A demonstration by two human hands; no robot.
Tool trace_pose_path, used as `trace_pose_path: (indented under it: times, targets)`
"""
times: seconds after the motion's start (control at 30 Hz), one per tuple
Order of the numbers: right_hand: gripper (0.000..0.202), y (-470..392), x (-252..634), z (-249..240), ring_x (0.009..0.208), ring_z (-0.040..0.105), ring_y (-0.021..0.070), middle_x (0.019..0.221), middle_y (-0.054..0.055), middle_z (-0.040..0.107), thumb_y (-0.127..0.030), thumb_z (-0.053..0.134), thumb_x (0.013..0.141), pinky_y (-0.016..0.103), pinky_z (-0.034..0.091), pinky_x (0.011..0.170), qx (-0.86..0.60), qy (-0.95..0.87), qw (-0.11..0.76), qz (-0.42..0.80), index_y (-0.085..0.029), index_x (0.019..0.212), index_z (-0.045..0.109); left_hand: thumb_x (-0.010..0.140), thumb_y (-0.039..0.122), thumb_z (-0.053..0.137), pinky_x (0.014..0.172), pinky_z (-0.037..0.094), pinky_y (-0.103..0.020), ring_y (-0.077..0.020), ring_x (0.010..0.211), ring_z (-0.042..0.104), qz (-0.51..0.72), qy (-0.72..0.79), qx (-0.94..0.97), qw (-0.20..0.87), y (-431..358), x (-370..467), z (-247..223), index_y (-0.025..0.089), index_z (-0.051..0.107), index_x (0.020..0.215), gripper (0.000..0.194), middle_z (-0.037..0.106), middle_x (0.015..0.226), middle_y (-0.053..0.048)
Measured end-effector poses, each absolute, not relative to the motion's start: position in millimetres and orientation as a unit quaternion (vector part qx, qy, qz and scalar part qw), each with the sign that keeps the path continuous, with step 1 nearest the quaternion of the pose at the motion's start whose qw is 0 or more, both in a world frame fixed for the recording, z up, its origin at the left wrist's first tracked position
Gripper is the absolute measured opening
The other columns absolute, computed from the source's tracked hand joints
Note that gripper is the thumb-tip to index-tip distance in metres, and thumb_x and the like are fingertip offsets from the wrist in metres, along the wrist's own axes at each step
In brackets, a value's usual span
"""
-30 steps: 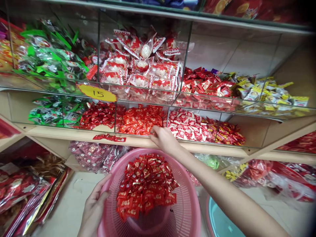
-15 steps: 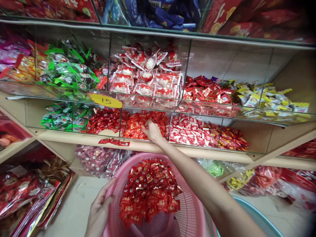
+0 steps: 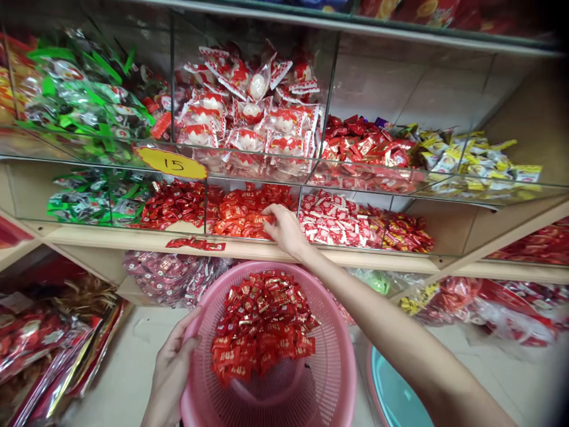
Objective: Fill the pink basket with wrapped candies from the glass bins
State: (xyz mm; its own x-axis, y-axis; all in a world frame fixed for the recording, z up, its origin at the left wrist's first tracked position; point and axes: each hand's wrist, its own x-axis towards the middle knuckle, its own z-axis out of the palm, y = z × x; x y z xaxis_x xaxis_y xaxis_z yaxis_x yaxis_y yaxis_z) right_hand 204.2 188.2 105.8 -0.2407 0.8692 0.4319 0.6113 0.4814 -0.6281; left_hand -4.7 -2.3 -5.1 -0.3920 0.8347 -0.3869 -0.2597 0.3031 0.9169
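My left hand point(image 3: 171, 362) is closed on the left rim of a pink plastic basket point(image 3: 344, 356). Small red wrapped candies point(image 3: 262, 332) are heaped toward the basket's far side, and its near part shows bare mesh. My right hand point(image 3: 287, 230) reaches over the front glass of a low shelf compartment holding orange-red wrapped candies point(image 3: 240, 210). Its fingers are curled together around red wrapped candy, mostly hidden by the hand. Just left of that compartment lies a bin of darker red candies point(image 3: 178, 201).
Pink-and-white candies point(image 3: 333, 219) fill the compartment to the right. A yellow price tag point(image 3: 171, 163) marked 15 hangs above. Loose red packets point(image 3: 195, 244) lie on the wooden ledge. A teal basin point(image 3: 395, 391) stands on the floor at right, bagged goods point(image 3: 35, 338) at left.
The view has shifted, so the shelves appear lower-left and closer. My right hand has drawn back slightly from the candies, its fingers more curled. My left hand keeps its hold on the basket.
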Motion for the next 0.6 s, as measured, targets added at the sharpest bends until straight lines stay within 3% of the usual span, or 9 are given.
trace_pose_path:
  times: [0.1, 0.2, 0.4, 0.6]
  targets:
    - [0.019, 143.8, 219.3, 105.1, 0.053, 0.049, 0.0090, 0.075, -0.002, 0.056, -0.022, 0.054, 0.079, 0.022, 0.040, 0.050, -0.417, -0.726, 0.414, 0.356, -0.018, 0.098, 0.056, 0.066, 0.022, 0.062, 0.093, 0.044, -0.031, -0.0227, 0.109, 0.058, 0.543, 0.628, 0.222, 0.511, -1.7, -3.9, -3.7, 0.026, 0.052, 0.128, 0.063, 0.064, 0.119, -0.003]
    - [0.021, 101.8, 245.6, 83.8, 0.046, 0.042, 0.0074, 0.061, -0.006, 0.050, -0.028, 0.059, 0.077, 0.020, 0.033, 0.043, -0.428, -0.693, 0.354, 0.460, -0.018, 0.096, 0.056, 0.067, 0.020, 0.061, 0.100, 0.038, -0.029, -0.0212, 0.118, 0.051, 0.548, 0.627, 0.237, 0.500, -1.4, -4.1, -2.8, 0.025, 0.054, 0.126, 0.060, 0.063, 0.120, -0.003]
    - [0.010, 61.0, 303.0, 8.9, 0.056, 0.048, 0.0105, 0.064, -0.003, 0.055, -0.017, 0.060, 0.073, 0.021, 0.035, 0.052, -0.553, -0.706, 0.172, 0.407, -0.017, 0.083, 0.061, 0.070, 0.019, 0.059, 0.104, 0.032, -0.029, -0.0203, 0.124, 0.046, 0.549, 0.625, 0.242, 0.499, -1.7, -3.7, -3.5, 0.026, 0.055, 0.126, 0.056, 0.059, 0.126, -0.001]
    - [0.017, 45.7, 313.4, -6.3, 0.073, 0.055, 0.0153, 0.077, 0.003, 0.063, -0.007, 0.056, 0.071, 0.024, 0.037, 0.063, -0.586, -0.747, 0.041, 0.311, -0.015, 0.084, 0.063, 0.070, 0.019, 0.058, 0.103, 0.034, -0.030, -0.0210, 0.121, 0.049, 0.551, 0.627, 0.249, 0.491, -1.8, -4.9, -5.8, 0.025, 0.054, 0.126, 0.057, 0.058, 0.127, -0.002]
